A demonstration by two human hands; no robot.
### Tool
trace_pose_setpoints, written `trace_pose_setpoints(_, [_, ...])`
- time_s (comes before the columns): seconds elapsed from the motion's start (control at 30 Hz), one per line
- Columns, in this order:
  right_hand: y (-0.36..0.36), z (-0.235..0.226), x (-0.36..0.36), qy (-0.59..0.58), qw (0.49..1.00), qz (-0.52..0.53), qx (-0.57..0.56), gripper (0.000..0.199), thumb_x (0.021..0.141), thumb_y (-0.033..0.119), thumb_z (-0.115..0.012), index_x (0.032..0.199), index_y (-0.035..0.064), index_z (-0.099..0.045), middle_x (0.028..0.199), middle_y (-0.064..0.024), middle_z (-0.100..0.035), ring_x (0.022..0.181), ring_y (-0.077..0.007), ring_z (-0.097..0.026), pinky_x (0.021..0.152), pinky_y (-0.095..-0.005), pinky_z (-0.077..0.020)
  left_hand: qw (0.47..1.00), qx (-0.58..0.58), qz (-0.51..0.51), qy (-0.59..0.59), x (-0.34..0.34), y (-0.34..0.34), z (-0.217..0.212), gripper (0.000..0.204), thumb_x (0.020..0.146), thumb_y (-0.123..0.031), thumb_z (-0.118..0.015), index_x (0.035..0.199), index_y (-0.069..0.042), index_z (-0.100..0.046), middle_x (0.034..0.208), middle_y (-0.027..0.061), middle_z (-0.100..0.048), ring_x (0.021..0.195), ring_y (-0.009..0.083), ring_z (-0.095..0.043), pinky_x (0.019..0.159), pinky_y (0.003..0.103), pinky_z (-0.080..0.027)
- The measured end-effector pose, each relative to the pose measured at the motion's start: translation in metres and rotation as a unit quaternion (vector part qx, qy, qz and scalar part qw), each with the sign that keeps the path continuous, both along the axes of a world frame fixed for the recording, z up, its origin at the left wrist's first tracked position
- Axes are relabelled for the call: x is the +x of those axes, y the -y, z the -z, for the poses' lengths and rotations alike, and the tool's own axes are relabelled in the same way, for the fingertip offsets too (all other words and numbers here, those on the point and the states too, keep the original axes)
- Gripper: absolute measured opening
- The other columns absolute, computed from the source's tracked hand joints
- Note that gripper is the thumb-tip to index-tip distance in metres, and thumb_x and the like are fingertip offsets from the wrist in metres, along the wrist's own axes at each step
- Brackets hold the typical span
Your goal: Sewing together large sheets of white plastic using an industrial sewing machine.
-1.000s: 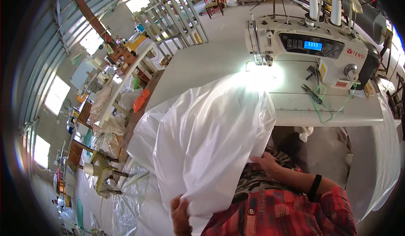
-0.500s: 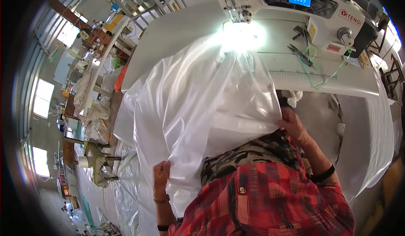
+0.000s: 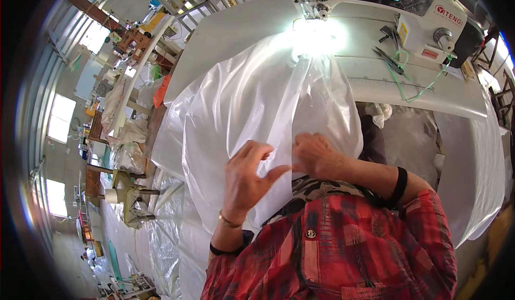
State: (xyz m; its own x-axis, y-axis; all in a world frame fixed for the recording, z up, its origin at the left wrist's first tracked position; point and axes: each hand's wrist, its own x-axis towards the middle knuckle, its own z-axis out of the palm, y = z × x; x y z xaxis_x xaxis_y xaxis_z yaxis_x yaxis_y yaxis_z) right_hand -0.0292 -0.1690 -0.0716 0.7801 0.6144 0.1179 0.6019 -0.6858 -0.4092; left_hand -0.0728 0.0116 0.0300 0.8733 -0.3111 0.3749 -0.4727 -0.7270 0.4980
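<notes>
A glossy white plastic sheet (image 3: pixel 225 101) runs from the brightly lit needle area of the sewing machine (image 3: pixel 370 10) down over the table edge to my lap. Above its lower part, my left hand (image 3: pixel 248 178) is open, its thumb stretched toward the right and its fingers bent but apart. My right hand (image 3: pixel 317 156) is closed at an upright edge of the sheet near the middle, with its fingertips at that edge. The thumb of my left hand comes close to my right hand. Glare hides the needle and presser foot.
Thread snips (image 3: pixel 388 60) with green thread lie on the table right of the needle, above a printed ruler strip (image 3: pixel 383 84). A crumpled white piece (image 3: pixel 381 113) is below the table edge. At the left stand a stool (image 3: pixel 127 197) with a thread cone and a cluttered bench.
Both hands have left the sheet's outer sides and come together at its middle. My left hand has opened and moved up and right; my right hand has moved left.
</notes>
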Motion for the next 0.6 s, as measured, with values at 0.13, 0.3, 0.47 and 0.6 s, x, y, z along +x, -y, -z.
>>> trace_pose_setpoints(0.13, [-0.008,0.014,-0.006,-0.200,0.971,-0.130,-0.025,0.027,0.088,0.028,-0.062,0.090,0.0013,-0.066,0.108,-0.0161,-0.061,0.111,-0.0310,-0.055,0.089,-0.0450,-0.0427,0.992,0.124,-0.013,0.031,0.011,0.026,0.017,0.042,0.077,-0.037,-0.078,0.089,-0.004,-0.055,0.079,0.0081,-0.057,0.072,0.0276,-0.061,0.061,0.038,-0.047])
trace_pose_setpoints(0.3, [-0.003,0.037,-0.006,0.194,0.976,-0.045,0.085,0.016,0.079,0.022,-0.064,0.081,0.0063,-0.064,0.109,-0.0118,-0.060,0.116,-0.0268,-0.051,0.087,-0.0389,-0.0432,0.977,0.200,-0.070,0.013,0.029,0.032,0.031,0.028,0.077,-0.020,-0.073,0.093,-0.005,-0.055,0.085,0.0117,-0.062,0.076,0.0317,-0.062,0.063,0.043,-0.047])
trace_pose_setpoints(0.47, [-0.019,0.034,-0.004,-0.076,0.990,-0.113,-0.022,0.019,0.079,0.023,-0.064,0.081,0.0049,-0.067,0.095,-0.0151,-0.066,0.100,-0.0268,-0.062,0.075,-0.0399,-0.0490,0.979,0.190,-0.061,-0.026,0.030,0.042,0.026,0.026,0.078,-0.018,-0.070,0.095,-0.004,-0.055,0.089,0.0119,-0.064,0.078,0.0321,-0.064,0.063,0.043,-0.047])
trace_pose_setpoints(0.6, [-0.027,0.038,-0.030,-0.041,0.920,-0.388,-0.037,0.022,0.081,0.026,-0.064,0.083,0.0051,-0.069,0.088,-0.0147,-0.068,0.092,-0.0267,-0.066,0.073,-0.0409,-0.0509,0.980,0.189,-0.056,-0.007,0.033,0.045,0.027,0.020,0.080,-0.011,-0.065,0.096,-0.004,-0.055,0.089,0.0138,-0.064,0.075,0.0332,-0.064,0.062,0.043,-0.048])
